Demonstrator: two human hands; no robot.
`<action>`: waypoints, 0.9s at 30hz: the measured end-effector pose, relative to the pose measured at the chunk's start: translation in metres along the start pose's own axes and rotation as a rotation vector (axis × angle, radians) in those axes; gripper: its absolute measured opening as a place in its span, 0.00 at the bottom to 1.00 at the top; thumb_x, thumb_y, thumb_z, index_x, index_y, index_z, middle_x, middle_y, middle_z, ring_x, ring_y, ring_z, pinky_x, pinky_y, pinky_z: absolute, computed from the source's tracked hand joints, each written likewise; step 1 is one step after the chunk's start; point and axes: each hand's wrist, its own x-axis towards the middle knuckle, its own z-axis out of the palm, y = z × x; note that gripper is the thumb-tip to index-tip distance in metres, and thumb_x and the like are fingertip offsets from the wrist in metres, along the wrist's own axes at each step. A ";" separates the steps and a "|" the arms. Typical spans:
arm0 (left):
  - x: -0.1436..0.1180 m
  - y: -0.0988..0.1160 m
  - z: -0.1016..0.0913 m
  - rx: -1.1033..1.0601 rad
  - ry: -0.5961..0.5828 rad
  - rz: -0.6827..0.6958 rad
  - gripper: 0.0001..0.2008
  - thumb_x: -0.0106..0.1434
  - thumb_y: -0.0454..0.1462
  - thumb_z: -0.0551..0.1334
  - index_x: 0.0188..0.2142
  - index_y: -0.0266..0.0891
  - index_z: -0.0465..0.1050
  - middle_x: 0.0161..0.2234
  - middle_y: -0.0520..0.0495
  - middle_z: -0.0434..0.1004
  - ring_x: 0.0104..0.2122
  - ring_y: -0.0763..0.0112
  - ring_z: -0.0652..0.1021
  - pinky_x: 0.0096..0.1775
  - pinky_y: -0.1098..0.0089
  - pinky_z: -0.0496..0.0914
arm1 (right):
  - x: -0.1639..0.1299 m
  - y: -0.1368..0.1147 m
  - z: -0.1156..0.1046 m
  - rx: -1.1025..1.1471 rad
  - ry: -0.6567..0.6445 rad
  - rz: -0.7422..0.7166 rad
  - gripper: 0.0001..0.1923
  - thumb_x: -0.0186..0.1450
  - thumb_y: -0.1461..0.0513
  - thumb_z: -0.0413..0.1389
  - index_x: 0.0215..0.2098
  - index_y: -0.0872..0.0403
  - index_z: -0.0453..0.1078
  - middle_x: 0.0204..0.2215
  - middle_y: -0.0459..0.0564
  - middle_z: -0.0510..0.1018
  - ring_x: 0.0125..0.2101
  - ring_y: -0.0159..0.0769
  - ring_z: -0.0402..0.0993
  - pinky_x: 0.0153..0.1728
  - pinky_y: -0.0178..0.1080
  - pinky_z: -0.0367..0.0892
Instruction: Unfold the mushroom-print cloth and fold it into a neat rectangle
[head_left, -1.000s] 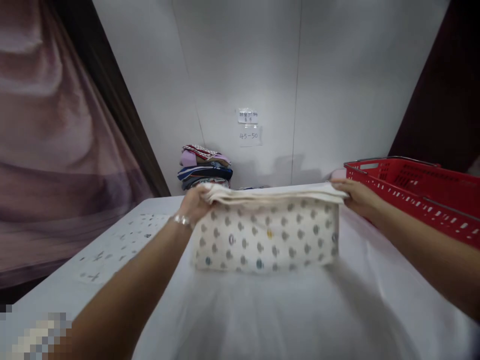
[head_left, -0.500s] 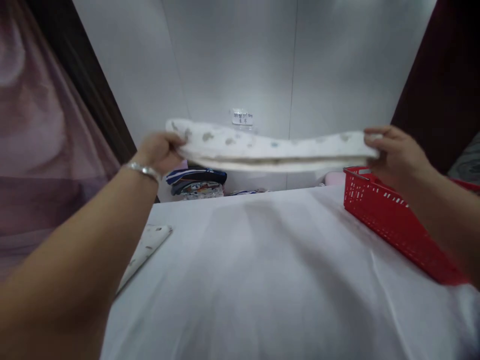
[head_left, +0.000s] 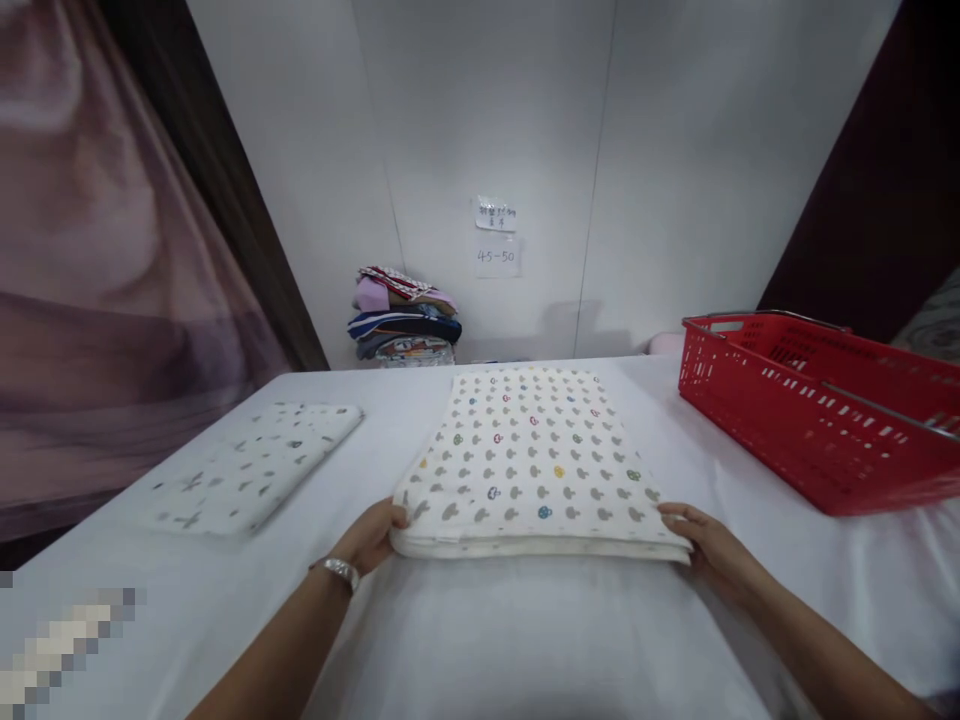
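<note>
Folded cloth: white patterned folded cloth [head_left: 525,460] lies flat on the bench [head_left: 525,640], centred, its near edge toward the person.
Left grip: left hand [head_left: 369,535] at the near left corner of the cloth, thumb on top, fingers tucked under the edge, clamped on that corner; a bracelet [head_left: 339,571] sits at the wrist.
Right grip: right hand [head_left: 709,545] at the near right corner, fingertips touching the edge; whether it pinches the cloth or only rests against it cannot be told.
Left of the cloth: a second folded cloth [head_left: 251,465], white with a sparse print, lies flat and well apart from the first.
Right of the cloth: red basket [head_left: 810,410] with a perforated wall stands near the bench's right edge, apart from the cloth.
Behind: stack of folded fabrics [head_left: 405,325] against the wall beyond the bench's far edge; paper labels [head_left: 496,235] fixed on the wall above it.
Far left: pinkish curtain [head_left: 97,280].
Obstruction: bench surface between the two hands and around the cloth carries only its white cover.
</note>
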 end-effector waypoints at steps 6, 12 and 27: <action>-0.004 -0.011 -0.004 0.362 0.239 -0.052 0.13 0.40 0.28 0.54 0.28 0.39 0.66 0.18 0.53 0.67 0.23 0.67 0.71 0.22 0.72 0.62 | -0.011 -0.006 -0.002 -0.137 0.018 -0.007 0.15 0.48 0.59 0.61 0.35 0.52 0.69 0.21 0.43 0.73 0.19 0.31 0.66 0.18 0.33 0.61; -0.006 -0.027 -0.001 0.929 0.439 0.099 0.21 0.48 0.31 0.56 0.44 0.36 0.66 0.38 0.41 0.75 0.37 0.60 0.75 0.34 0.66 0.69 | -0.012 0.002 -0.005 -0.303 0.013 -0.032 0.17 0.49 0.56 0.60 0.37 0.52 0.69 0.19 0.41 0.68 0.18 0.30 0.63 0.19 0.34 0.61; -0.025 -0.064 0.072 1.358 -0.033 0.862 0.11 0.62 0.37 0.55 0.41 0.42 0.72 0.43 0.45 0.73 0.45 0.63 0.69 0.48 0.60 0.61 | -0.028 0.013 0.058 -1.223 -0.246 -1.118 0.10 0.64 0.61 0.50 0.40 0.49 0.72 0.39 0.51 0.75 0.41 0.42 0.68 0.43 0.45 0.64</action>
